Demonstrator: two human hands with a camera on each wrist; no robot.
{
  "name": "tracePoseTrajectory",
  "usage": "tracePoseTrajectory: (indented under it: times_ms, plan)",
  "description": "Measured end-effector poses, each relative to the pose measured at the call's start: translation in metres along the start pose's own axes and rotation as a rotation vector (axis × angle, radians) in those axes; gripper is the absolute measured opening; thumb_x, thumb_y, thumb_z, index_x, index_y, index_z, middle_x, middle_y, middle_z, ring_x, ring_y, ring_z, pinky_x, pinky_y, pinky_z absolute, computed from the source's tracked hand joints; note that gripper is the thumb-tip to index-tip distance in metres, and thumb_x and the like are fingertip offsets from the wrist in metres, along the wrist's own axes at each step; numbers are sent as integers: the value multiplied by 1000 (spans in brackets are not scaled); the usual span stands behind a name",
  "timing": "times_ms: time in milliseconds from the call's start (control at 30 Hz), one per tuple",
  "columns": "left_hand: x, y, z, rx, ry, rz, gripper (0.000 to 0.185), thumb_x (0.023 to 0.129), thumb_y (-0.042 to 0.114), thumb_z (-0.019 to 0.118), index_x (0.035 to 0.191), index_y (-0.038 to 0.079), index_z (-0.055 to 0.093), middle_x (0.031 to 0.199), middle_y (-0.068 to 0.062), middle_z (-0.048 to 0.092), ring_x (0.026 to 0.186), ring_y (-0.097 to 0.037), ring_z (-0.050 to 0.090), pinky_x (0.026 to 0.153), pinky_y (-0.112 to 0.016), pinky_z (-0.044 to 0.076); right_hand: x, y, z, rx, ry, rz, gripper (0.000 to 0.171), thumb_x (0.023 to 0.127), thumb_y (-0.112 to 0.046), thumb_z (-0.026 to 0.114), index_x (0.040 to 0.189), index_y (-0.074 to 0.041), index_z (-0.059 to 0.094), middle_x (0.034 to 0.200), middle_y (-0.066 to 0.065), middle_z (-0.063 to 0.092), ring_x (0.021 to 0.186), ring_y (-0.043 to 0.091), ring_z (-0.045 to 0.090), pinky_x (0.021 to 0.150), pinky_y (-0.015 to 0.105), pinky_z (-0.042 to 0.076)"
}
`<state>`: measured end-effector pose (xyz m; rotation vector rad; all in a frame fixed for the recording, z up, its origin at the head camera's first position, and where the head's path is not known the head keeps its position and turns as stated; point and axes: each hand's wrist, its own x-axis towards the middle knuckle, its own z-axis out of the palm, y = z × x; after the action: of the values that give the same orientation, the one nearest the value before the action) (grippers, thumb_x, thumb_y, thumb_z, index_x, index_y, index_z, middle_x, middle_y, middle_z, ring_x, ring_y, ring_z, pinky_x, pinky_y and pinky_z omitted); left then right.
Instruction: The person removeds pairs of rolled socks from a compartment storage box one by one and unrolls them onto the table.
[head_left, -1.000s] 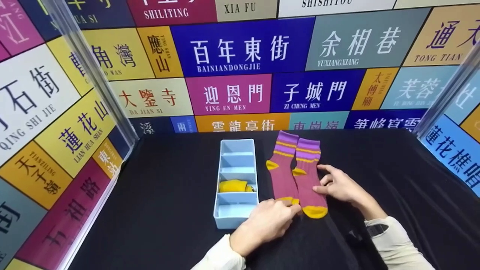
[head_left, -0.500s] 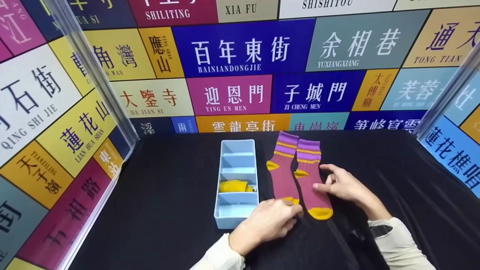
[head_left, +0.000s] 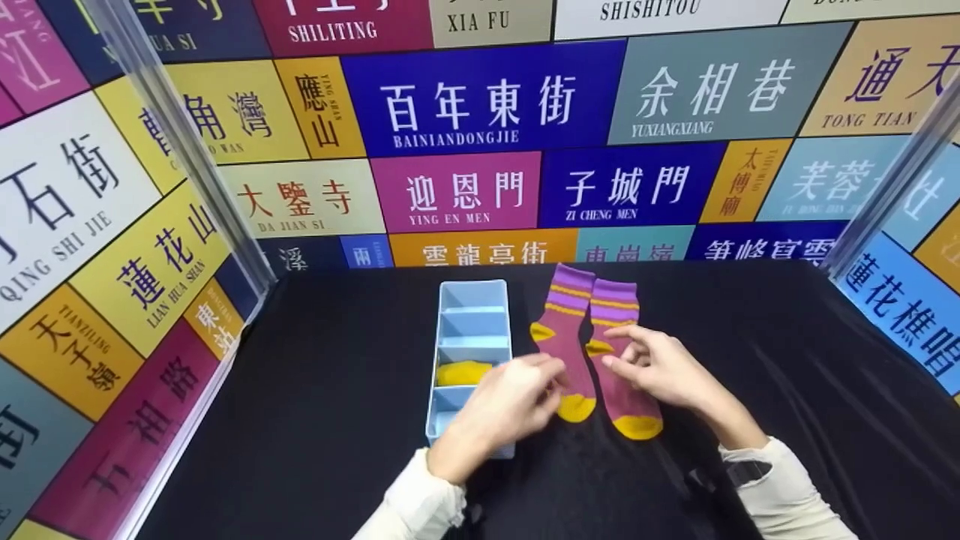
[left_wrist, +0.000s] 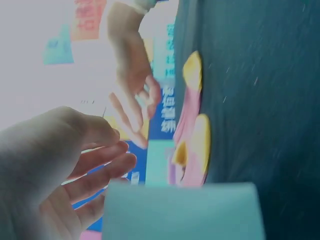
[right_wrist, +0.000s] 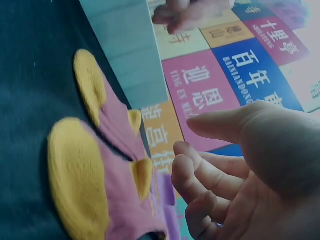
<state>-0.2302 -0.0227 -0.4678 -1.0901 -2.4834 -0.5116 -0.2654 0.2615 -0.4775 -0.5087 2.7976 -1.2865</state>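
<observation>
Socks [head_left: 592,352] lie flat on the counter [head_left: 750,337], soft, light, floppy; best pinched at the toes. Left hand [head_left: 510,401] and right hand [head_left: 652,367] hover above, fingers loose, holding nothing.

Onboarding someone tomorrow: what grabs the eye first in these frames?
The pair of purple socks with yellow toes, flat side by side mid-table on the black cloth. Both hands hover just over them, the left hand by the nearer toe, the right hand above the right-side sock, neither gripping. Left of the socks stands a pale blue divided organizer, with something yellow in one compartment.
</observation>
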Motion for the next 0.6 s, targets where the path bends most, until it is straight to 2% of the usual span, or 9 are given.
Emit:
tracePoseTrajectory:
  times_ms: [167,333,467,600]
  plan:
    - [0,-23,-12,-43,56,-85,7,99,19,72,104,20,76,99,6,75,87,-12,74,77,-27,62,1,-11,7,4,-3,-33,42,100,-25,80,139,-14,69,84,7,73,64,16,67,60,27,56]
    - [-3,-48,-24,-100,118,-166,7,98,16,74,105,19,76,101,5,77,86,-11,73,77,-29,62,3,-24,16,-45,1,-77,37,101,-27,78,136,-20,71,84,-4,72,70,15,68,66,27,58]
    - [-7,-69,-30,-132,159,-222,7,98,14,74,104,18,77,102,4,79,86,-13,75,78,-30,62,7,-33,23,-80,13,-117,35,101,-29,78,134,-22,72,86,-7,71,74,13,67,71,26,59]
    - [-12,-88,-29,-157,169,-286,6,99,16,74,104,19,77,101,4,79,88,-16,75,77,-30,62,10,-41,30,-85,21,-149,32,101,-28,78,133,-23,73,87,-8,69,76,11,66,74,27,59]
